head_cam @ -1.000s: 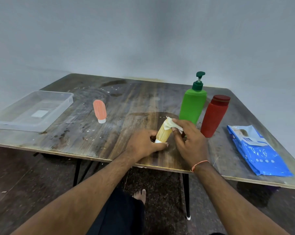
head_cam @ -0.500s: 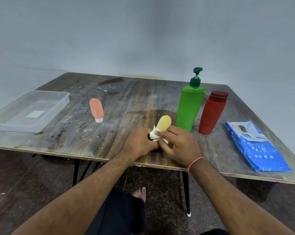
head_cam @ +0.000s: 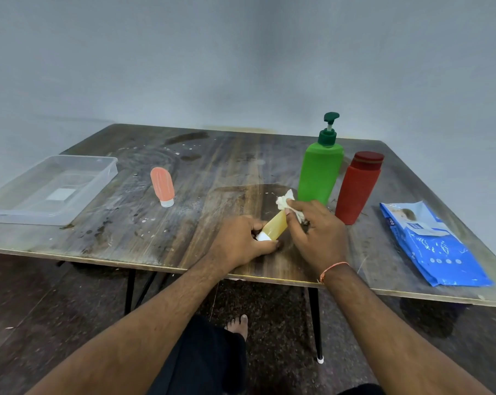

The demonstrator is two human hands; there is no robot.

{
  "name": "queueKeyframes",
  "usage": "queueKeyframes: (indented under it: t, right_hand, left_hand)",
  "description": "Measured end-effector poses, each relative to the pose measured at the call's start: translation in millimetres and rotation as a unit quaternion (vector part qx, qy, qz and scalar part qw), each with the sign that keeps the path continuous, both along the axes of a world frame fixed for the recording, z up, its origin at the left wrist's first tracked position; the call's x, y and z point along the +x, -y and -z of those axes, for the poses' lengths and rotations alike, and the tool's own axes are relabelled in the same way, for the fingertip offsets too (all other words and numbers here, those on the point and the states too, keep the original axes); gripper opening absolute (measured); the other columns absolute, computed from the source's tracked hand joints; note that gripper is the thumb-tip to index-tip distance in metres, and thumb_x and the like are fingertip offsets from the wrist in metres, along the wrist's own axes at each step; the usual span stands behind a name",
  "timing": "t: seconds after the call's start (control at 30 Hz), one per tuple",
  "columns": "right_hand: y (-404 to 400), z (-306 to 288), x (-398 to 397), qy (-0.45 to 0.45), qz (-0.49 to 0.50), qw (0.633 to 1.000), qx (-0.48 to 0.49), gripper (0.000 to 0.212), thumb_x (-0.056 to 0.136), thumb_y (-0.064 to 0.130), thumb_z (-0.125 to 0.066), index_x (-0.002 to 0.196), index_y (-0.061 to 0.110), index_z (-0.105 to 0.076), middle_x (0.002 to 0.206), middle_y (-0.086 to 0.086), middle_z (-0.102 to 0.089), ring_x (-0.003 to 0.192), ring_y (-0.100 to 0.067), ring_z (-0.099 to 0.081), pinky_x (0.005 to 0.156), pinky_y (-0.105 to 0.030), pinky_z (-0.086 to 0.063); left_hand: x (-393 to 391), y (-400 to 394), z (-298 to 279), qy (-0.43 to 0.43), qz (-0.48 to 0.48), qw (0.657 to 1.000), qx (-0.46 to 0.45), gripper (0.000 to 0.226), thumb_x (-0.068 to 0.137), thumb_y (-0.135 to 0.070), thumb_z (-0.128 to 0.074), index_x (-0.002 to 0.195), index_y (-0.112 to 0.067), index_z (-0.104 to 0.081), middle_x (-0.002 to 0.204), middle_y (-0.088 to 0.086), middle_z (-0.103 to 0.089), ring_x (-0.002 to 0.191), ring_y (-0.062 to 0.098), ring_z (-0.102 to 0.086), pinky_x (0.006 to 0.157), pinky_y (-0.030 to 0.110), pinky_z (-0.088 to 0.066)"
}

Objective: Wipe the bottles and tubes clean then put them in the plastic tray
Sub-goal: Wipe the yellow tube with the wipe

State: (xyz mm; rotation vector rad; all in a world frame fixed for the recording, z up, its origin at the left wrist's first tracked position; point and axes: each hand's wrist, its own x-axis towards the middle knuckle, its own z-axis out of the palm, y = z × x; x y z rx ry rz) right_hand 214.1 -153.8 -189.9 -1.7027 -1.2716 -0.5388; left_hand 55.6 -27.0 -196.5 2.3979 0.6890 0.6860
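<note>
Now | yellow tube point(head_cam: 275, 226) tilted | cap toward left hand point(head_cam: 242, 242)

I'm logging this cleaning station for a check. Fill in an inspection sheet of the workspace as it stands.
Surface: stained wooden table.
Job's things: yellow tube in hand; orange tube, green pump bottle, red bottle standing; clear plastic tray holds no bottles.
Clutter: blue wipes pack.
Hands: left hand grips the tube's cap end; right hand presses a white wipe on it.
Cables: nothing seen.
Surroundings: grey wall, dark floor.
</note>
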Motion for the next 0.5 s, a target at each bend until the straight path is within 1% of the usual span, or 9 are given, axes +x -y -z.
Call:
queueKeyframes:
  t: [0.07, 0.13, 0.17, 0.23, 0.3, 0.33, 0.37, 0.43, 0.5]
  right_hand:
    - [1.5, 1.6, -3.6, 0.025, -0.039, 0.998, -0.032, 0.021, 0.096, 0.028, -0.077, 0.116, 0.027, -0.08, 0.095, 0.011, -0.07, 0.078, -0.006, -0.063, 0.07, -0.007, -0.039]
    - [1.3, 3.6, -7.5, 0.04, -0.091, 0.994, -0.046, 0.021, 0.094, 0.025, -0.078, 0.115, 0.026, -0.08, 0.094, 0.011, -0.071, 0.075, -0.003, -0.06, 0.07, -0.004, -0.034]
    - [0.7, 5.0, -8.4, 0.042, -0.115, 0.991, -0.046, 0.021, 0.095, 0.025, -0.078, 0.115, 0.026, -0.081, 0.093, 0.012, -0.07, 0.073, -0.001, -0.057, 0.069, -0.006, -0.036]
    - [0.2, 7.6, -7.9, 0.045, -0.156, 0.986, -0.048, 0.02, 0.096, 0.027, -0.077, 0.115, 0.026, -0.08, 0.091, 0.013, -0.07, 0.071, 0.001, -0.056, 0.064, -0.016, -0.044]
    - [0.8, 9.1, -6.3, 0.06, -0.187, 0.978, -0.062, 0.017, 0.096, 0.027, -0.077, 0.112, 0.025, -0.081, 0.092, 0.013, -0.071, 0.075, -0.006, -0.064, 0.063, -0.027, -0.052]
    - [1.2, 9.2, -6.3, 0.071, -0.195, 0.976, -0.069, 0.015, 0.095, 0.027, -0.077, 0.11, 0.025, -0.081, 0.092, 0.012, -0.072, 0.077, -0.008, -0.067, 0.064, -0.029, -0.054]
    - [1.6, 9.1, -6.7, 0.077, -0.198, 0.974, -0.073, 0.014, 0.095, 0.026, -0.077, 0.109, 0.025, -0.08, 0.093, 0.012, -0.073, 0.08, -0.008, -0.068, 0.066, -0.03, -0.055]
    - [1.1, 8.8, -6.4, 0.071, -0.183, 0.978, -0.067, 0.013, 0.095, 0.025, -0.078, 0.108, 0.024, -0.08, 0.096, 0.012, -0.074, 0.082, -0.009, -0.07, 0.067, -0.032, -0.056]
    - [0.5, 8.3, -4.3, 0.063, -0.129, 0.989, -0.044, 0.015, 0.095, 0.022, -0.078, 0.11, 0.024, -0.08, 0.098, 0.01, -0.076, 0.083, -0.011, -0.07, 0.069, -0.031, -0.057]
  left_hand:
    - [1.1, 1.0, -0.4, -0.005, -0.013, 1.0, -0.004, 0.036, 0.069, -0.059, -0.078, 0.094, -0.034, -0.082, 0.072, -0.006, -0.067, 0.066, 0.009, -0.062, 0.06, 0.034, -0.051]
    - [1.5, 2.3, -0.3, -0.005, -0.027, 0.999, -0.015, 0.036, 0.064, -0.059, -0.072, 0.077, -0.025, -0.078, 0.067, -0.005, -0.066, 0.063, 0.012, -0.063, 0.058, 0.037, -0.051]
    - [0.9, 3.2, -0.6, -0.003, -0.031, 0.999, -0.027, 0.035, 0.063, -0.057, -0.072, 0.072, -0.024, -0.076, 0.066, -0.006, -0.066, 0.062, 0.011, -0.063, 0.057, 0.037, -0.051]
    - [-0.8, 3.9, -1.7, 0.0, -0.025, 0.999, -0.045, 0.024, 0.067, -0.048, -0.075, 0.075, -0.025, -0.077, 0.068, -0.01, -0.071, 0.062, 0.006, -0.066, 0.057, 0.033, -0.052]
    - [-2.0, 3.3, -3.1, 0.001, -0.023, 0.998, -0.061, 0.011, 0.071, -0.034, -0.079, 0.075, -0.025, -0.076, 0.068, -0.011, -0.073, 0.061, 0.001, -0.065, 0.055, 0.029, -0.049]
    - [-2.2, 2.4, -3.1, 0.0, -0.023, 0.997, -0.068, 0.008, 0.071, -0.03, -0.079, 0.076, -0.024, -0.076, 0.069, -0.011, -0.073, 0.061, 0.001, -0.064, 0.056, 0.027, -0.048]
    - [-2.4, 2.4, -3.3, -0.001, -0.024, 0.997, -0.074, 0.008, 0.071, -0.029, -0.079, 0.077, -0.024, -0.077, 0.069, -0.011, -0.074, 0.062, 0.001, -0.064, 0.057, 0.027, -0.049]
    - [-1.9, 2.4, -2.4, 0.007, -0.022, 0.996, -0.082, 0.014, 0.071, -0.037, -0.078, 0.079, -0.025, -0.078, 0.071, -0.01, -0.075, 0.064, 0.005, -0.067, 0.058, 0.031, -0.052]
    - [-1.8, 2.0, -1.6, 0.015, -0.024, 0.997, -0.076, 0.024, 0.07, -0.047, -0.079, 0.08, -0.025, -0.078, 0.071, -0.007, -0.074, 0.068, 0.012, -0.07, 0.061, 0.037, -0.053]
